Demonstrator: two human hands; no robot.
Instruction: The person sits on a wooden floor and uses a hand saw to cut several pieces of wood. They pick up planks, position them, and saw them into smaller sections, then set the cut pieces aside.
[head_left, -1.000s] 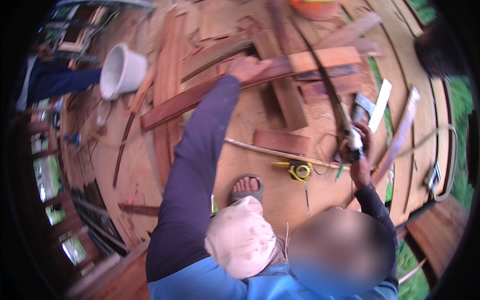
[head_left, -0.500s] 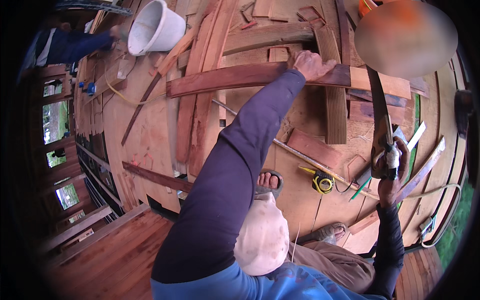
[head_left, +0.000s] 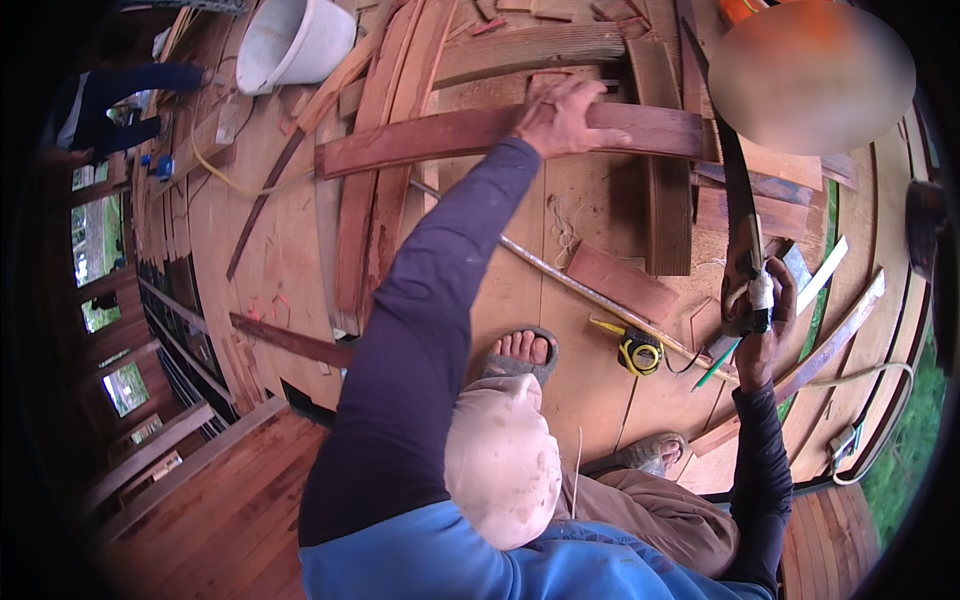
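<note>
My left hand (head_left: 568, 118) reaches across a long reddish-brown board (head_left: 450, 137), its fingers over the far edge and its thumb stretched along the top. The board lies crosswise over a ridged plank (head_left: 668, 200) and some lengthwise red boards. On the right, my right hand (head_left: 765, 330) is closed round the handle of a handsaw (head_left: 738, 190). The saw's dark blade points away from me, just beyond the board's right end. A pale wood piece (head_left: 785, 165) lies on the blade's right side. Part of the blade's far end is beside a blurred patch.
A yellow and black tape measure (head_left: 640, 352), a green pencil (head_left: 715, 365) and a long thin rod (head_left: 560, 287) lie before my feet. A white bucket (head_left: 295, 45) stands far left, near another person's sleeve (head_left: 130, 95). Wood offcuts and a cord (head_left: 870, 375) lie around.
My left hand has shifted left along the board. The board's pale right end no longer continues past the saw; a pale piece now lies apart from it. My right hand still holds the saw.
</note>
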